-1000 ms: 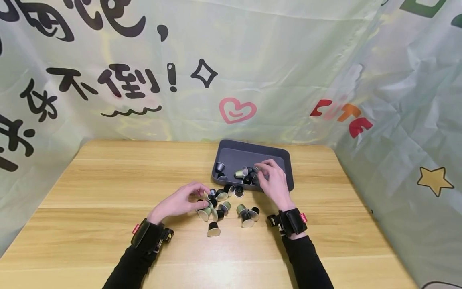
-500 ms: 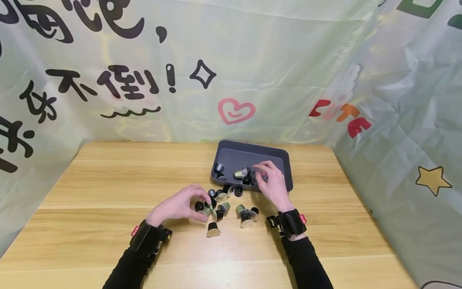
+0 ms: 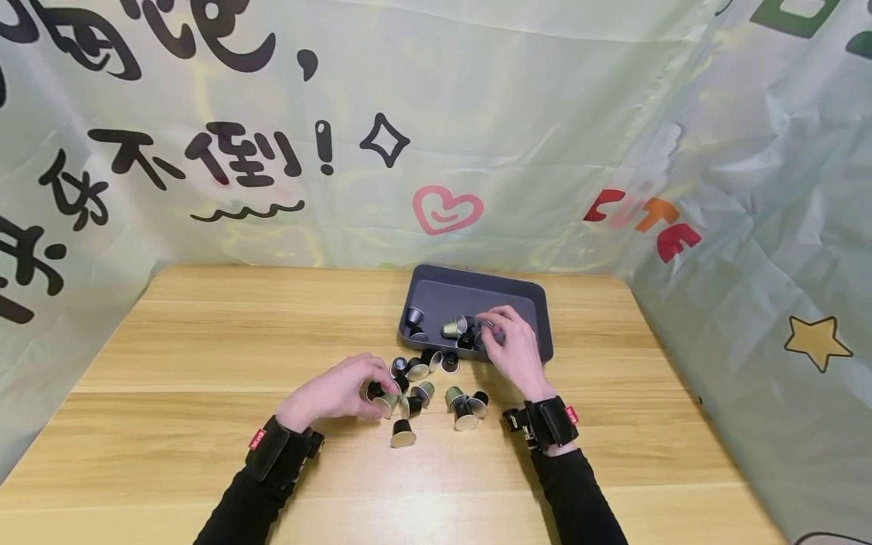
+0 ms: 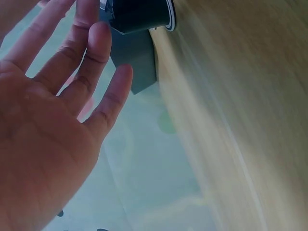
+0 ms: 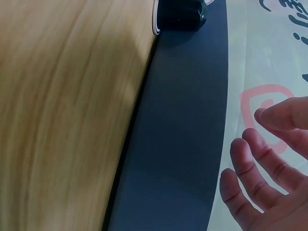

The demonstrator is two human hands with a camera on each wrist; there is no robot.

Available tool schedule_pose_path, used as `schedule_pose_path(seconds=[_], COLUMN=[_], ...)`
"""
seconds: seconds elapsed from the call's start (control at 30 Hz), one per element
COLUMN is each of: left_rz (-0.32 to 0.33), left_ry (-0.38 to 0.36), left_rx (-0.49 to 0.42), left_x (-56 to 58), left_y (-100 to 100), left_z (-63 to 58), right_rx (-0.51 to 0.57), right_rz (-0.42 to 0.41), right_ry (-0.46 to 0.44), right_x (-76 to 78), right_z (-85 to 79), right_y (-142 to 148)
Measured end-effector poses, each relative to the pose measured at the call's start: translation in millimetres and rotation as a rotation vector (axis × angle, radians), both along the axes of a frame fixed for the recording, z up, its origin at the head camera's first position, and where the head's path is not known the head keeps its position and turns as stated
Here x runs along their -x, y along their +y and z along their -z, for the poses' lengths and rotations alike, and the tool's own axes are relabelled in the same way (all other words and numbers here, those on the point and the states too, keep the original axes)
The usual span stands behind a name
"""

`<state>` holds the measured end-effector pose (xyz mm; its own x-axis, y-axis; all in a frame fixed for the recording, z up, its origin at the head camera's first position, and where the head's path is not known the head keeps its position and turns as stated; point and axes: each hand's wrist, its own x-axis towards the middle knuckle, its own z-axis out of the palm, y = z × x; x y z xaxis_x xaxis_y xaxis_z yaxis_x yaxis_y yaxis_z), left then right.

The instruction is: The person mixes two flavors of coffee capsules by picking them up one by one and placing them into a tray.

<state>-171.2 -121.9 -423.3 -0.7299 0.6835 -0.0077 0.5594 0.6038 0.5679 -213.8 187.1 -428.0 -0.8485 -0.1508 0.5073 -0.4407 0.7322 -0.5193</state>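
My left hand (image 3: 344,390) is at the left of a loose pile of coffee capsules on the table. Its thumb and fingertips pinch a light green coffee capsule (image 3: 385,406). In the left wrist view its outer fingers are spread, close to a black capsule (image 4: 139,15). My right hand (image 3: 514,341) hovers over the front right of a dark grey tray (image 3: 540,306), fingers bent. Capsules (image 3: 451,329) lie there by its fingertips; I cannot tell whether the thumb and index finger hold one. The right wrist view shows bent fingers (image 5: 240,151) beside the tray wall.
On the table in front of the tray, black capsules (image 3: 403,433) and a green one (image 3: 455,396) lie about. Two dark capsules (image 3: 414,316) sit in the tray's left corner. A printed cloth (image 3: 545,151) hangs right behind the wooden table (image 3: 259,318).
My left fingers have come down onto the pile from its left and closed round the green capsule, then drawn slightly back. The right hand has stayed nearly in place over the tray.
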Motion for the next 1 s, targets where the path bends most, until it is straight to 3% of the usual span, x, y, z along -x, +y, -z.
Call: schedule_pose_path(seconds=[0.27,0.7,1.0], left_rz=[-0.027,-0.012,-0.001], left_ry=[0.01,0.079,0.082], left_rx=[0.031,0.032,0.045], left_x=[-2.1,-3.6,-5.0], left_y=[1.1,5.2,8.8], left_z=[1.2,1.6,1.0], right_rx=[-0.011,-0.014,-0.013], right_rz=[0.003,0.006,0.006], right_ry=[-0.003,-0.022,-0.036], right_x=[-0.2,-0.5,-0.4], right_z=[1.2,1.7,1.0], right_y=[-0.5,-0.3,-0.8])
